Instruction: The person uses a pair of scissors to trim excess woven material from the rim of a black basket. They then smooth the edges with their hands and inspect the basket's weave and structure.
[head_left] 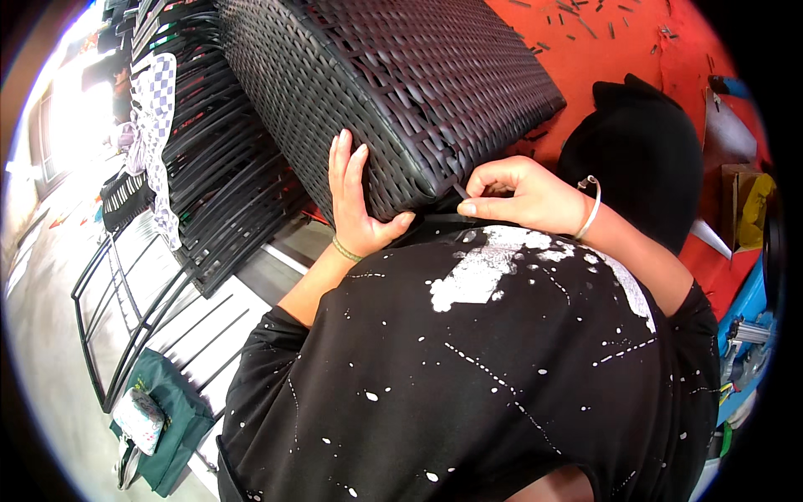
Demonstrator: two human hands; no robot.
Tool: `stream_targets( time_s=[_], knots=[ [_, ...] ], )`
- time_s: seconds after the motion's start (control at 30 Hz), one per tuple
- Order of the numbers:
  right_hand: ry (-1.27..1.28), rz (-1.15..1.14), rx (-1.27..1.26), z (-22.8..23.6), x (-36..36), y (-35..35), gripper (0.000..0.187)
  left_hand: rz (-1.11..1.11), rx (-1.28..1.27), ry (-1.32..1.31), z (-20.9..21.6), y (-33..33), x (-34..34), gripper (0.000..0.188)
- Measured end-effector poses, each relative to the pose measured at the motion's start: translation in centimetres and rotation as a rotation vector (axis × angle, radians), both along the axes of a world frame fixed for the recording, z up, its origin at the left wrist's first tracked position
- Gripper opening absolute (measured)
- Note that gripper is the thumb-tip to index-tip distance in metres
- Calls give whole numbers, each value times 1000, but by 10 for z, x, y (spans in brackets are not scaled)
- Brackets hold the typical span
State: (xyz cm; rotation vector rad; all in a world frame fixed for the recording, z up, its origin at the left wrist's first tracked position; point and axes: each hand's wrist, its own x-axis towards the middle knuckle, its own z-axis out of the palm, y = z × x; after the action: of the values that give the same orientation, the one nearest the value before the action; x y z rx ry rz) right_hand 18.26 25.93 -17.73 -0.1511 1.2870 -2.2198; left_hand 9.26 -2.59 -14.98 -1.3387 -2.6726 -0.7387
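Note:
A large boxy piece woven from flat black plastic rattan strips (pixel 418 84) leans close to my chest, with one corner towards me. My left hand (pixel 355 197) lies against its side near that corner, fingers stretched up and thumb apart. At the corner, my right hand (pixel 527 192) is closed, thumb and curled fingers pinching the end of a short dark rattan strip (pixel 460 192). Part of that strip is hidden by the fingers. Whether the strip's other end is woven in, I cannot tell.
Black slatted frames (pixel 226 167) are stacked at left, with a checked cloth (pixel 156 125) over them. A dark green bag (pixel 171 410) lies lower left. Dark scraps (pixel 577 17) litter the red floor (pixel 627 50). A black rounded thing (pixel 631 159) and a cardboard box (pixel 736 201) stand right.

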Motion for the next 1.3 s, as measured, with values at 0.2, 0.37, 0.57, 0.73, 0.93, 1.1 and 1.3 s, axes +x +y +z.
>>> stream_targets(
  time_s=[0.2,0.37,0.57,0.73,0.93,1.1,1.3],
  knots=[
    [45,-34,39,-4,2,-3,21,0,-5,6,-1,-1,2,102],
    [260,-96,412,21,-5,14,19,6,-9,16,0,-1,1,101],
    [915,520,-637,89,-21,74,15,-23,18,11,1,7,-7,98],
    [823,161,-890,128,30,86,38,33,-6,20,0,-2,5,97],
    [812,309,-937,135,53,91,26,32,2,23,3,2,3,97],
    [852,408,-997,132,54,97,21,35,-7,17,3,1,5,96],
    [890,324,-918,142,39,88,16,23,0,15,0,2,6,96]
  ],
)
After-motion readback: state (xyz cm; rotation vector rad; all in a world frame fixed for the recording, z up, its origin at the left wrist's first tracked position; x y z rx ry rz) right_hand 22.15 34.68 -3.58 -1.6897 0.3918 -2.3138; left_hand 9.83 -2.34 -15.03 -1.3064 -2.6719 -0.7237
